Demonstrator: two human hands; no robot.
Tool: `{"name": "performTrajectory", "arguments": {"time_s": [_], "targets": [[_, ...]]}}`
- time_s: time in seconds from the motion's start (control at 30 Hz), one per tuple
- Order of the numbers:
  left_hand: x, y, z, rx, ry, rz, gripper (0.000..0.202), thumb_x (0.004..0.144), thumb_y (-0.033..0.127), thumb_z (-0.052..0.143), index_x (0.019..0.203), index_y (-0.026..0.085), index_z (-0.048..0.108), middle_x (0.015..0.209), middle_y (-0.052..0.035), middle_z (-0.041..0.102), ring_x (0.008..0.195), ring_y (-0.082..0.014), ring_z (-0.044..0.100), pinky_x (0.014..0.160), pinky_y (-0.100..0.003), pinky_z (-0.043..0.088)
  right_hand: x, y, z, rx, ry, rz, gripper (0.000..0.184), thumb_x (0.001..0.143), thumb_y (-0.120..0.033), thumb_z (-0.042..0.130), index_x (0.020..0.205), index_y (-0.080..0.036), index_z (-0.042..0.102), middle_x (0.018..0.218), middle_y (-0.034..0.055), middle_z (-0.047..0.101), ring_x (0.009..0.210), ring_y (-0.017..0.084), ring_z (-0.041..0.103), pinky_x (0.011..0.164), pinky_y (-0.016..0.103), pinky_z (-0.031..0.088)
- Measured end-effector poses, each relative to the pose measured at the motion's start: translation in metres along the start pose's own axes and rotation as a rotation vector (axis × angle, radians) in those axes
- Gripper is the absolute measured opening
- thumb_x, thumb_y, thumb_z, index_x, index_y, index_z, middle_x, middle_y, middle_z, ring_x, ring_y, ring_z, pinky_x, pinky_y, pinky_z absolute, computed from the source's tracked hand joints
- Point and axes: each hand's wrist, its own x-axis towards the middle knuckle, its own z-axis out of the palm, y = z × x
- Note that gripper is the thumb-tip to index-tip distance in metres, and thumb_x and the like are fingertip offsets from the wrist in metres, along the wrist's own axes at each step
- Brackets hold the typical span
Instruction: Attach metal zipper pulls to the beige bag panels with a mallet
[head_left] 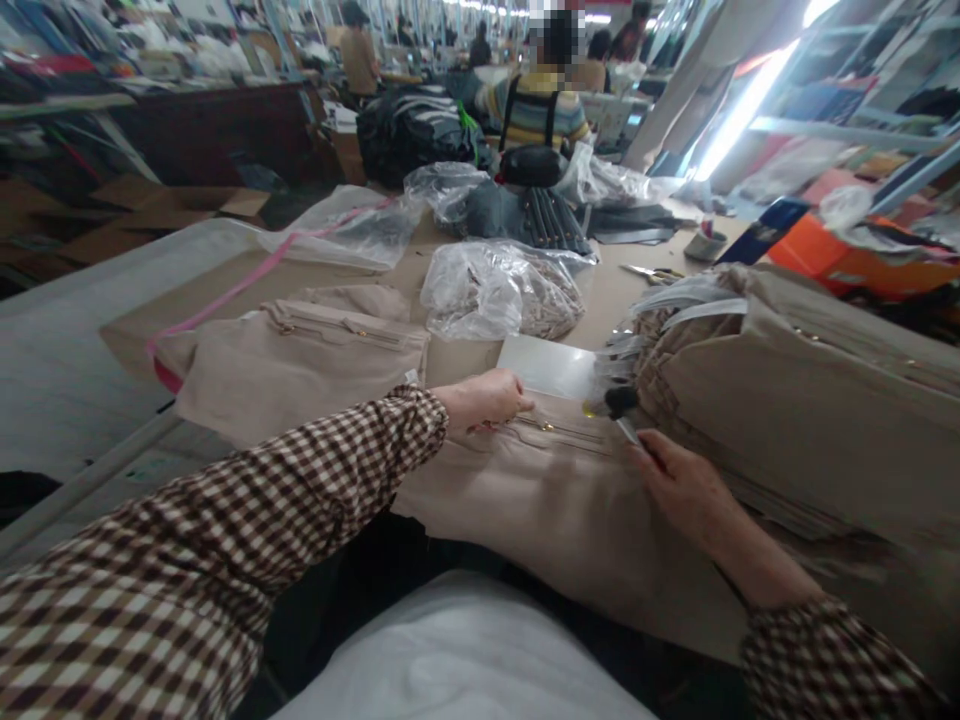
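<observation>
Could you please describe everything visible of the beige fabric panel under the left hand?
The beige fabric panel looks like cloth, with a zipper near its far edge and a gold-coloured slider. It lies spread and creased, a stack of similar fabric to its right. The left hand rests on it by the zipper's left end; a pale sheet borders its far edge. Whether the right hand, holding a hammer, touches it is unclear.

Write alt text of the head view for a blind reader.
A person's left hand rests on beige fabric near its zipper while the right hand holds a black-headed tool. A pile of similar fabric lies to the right; a clear plastic bag beyond.
</observation>
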Motion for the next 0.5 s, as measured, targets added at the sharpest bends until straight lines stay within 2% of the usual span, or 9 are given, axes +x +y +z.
{"name": "performTrajectory", "arguments": {"time_s": [0.1,0.17,0.27,0.33,0.4,0.47,0.5], "targets": [[-0.018,-0.016,-0.027,0.073,0.070,0.042,0.023,0.078,0.038,0.057,0.078,0.017,0.065,0.045,0.0017,0.047,0.031,-0.0103,0.039,0.035,-0.021,0.023,-0.004,0.026,-0.007,0.078,0.086,0.100,0.033,0.077,-0.047,0.051,0.091,-0.020,0.066,0.073,0.0050,0.069,0.069,0.024,0.063,0.063,0.032,0.046],[-0.028,-0.033,-0.041,0.052,0.115,-0.010,0.023,0.078,0.038,0.058,0.083,0.017,0.066,0.048,0.0018,0.048,0.033,-0.0102,0.040,0.034,-0.021,0.024,-0.006,0.040,-0.001,0.118,0.086,0.191,0.033,0.073,-0.049,0.053,0.085,-0.022,0.068,0.068,0.0050,0.068,0.067,0.025,0.064,0.061,0.034,0.046],[-0.035,-0.057,-0.051,-0.186,0.149,-0.097,0.019,0.081,0.035,0.059,0.086,0.017,0.063,0.050,0.0034,0.046,0.035,-0.0081,0.039,0.036,-0.019,0.028,-0.005,0.042,0.015,0.150,0.034,0.254,0.034,0.072,-0.053,0.051,0.079,-0.023,0.065,0.050,0.0022,0.059,0.050,0.023,0.057,0.048,0.033,0.042],[-0.033,-0.064,-0.050,-0.458,0.146,-0.105,0.014,0.083,0.031,0.059,0.084,0.017,0.058,0.053,0.0045,0.046,0.038,-0.0066,0.040,0.039,-0.018,0.033,-0.003,0.029,0.025,0.164,0.054,0.174,0.033,0.074,-0.053,0.050,0.081,-0.023,0.064,0.055,0.0025,0.061,0.054,0.023,0.059,0.051,0.033,0.044],[-0.028,-0.065,-0.049,-0.667,0.139,-0.108,0.011,0.083,0.027,0.059,0.082,0.017,0.055,0.056,0.0050,0.046,0.040,-0.0056,0.042,0.042,-0.017,0.037,0.002,0.011,0.032,0.160,0.099,0.029,0.033,0.077,-0.049,0.050,0.088,-0.022,0.065,0.075,0.0049,0.068,0.071,0.023,0.064,0.063,0.033,0.048],[-0.024,-0.060,-0.049,-0.760,0.127,-0.112,0.010,0.083,0.024,0.060,0.082,0.016,0.054,0.056,0.0049,0.046,0.040,-0.0052,0.042,0.042,-0.016,0.038,0.006,-0.007,0.039,0.113,0.099,-0.107,0.036,0.082,-0.046,0.048,0.102,-0.022,0.065,0.091,0.0064,0.068,0.082,0.022,0.064,0.072,0.032,0.048],[-0.024,-0.057,-0.052,-0.785,0.121,-0.097,0.009,0.083,0.024,0.059,0.082,0.016,0.054,0.056,0.0049,0.045,0.040,-0.0052,0.042,0.041,-0.015,0.036,0.009,-0.015,0.043,0.053,0.068,-0.157,0.038,0.085,-0.046,0.046,0.108,-0.022,0.064,0.093,0.0066,0.067,0.081,0.022,0.064,0.072,0.032,0.048]]}}
